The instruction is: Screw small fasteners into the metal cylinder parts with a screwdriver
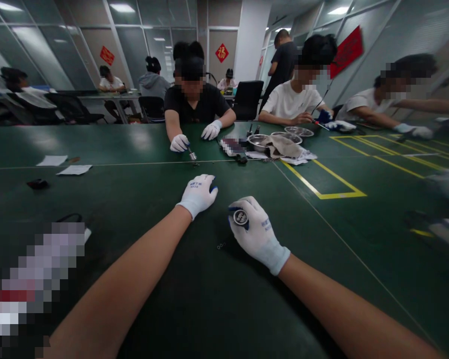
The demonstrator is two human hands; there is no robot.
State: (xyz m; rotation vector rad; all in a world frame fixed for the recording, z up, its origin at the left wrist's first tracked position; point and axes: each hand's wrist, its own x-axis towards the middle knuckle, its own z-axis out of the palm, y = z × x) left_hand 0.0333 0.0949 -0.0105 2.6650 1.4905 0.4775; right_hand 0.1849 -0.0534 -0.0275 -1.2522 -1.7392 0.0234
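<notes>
My right hand [255,230], in a white glove with a blue-edged palm, is closed around a small round metal cylinder [241,217]. Its end faces up, showing a silver rim and a dark inside with pale shapes that I cannot make out. My left hand [199,195], gloved the same way, rests palm down on the green tabletop [164,299]. Its thumb stands apart from the fingers, and nothing shows in it. A few tiny rings [220,246] lie on the table just left of my right hand and nearer to me.
Across the table, a co-worker's gloved hand [179,143] holds a similar metal cylinder [192,156]. Metal bowls [258,143] and a cloth [283,147] lie at the back right, near yellow tape [322,196]. Papers [75,170] and a dark object [38,184] are left.
</notes>
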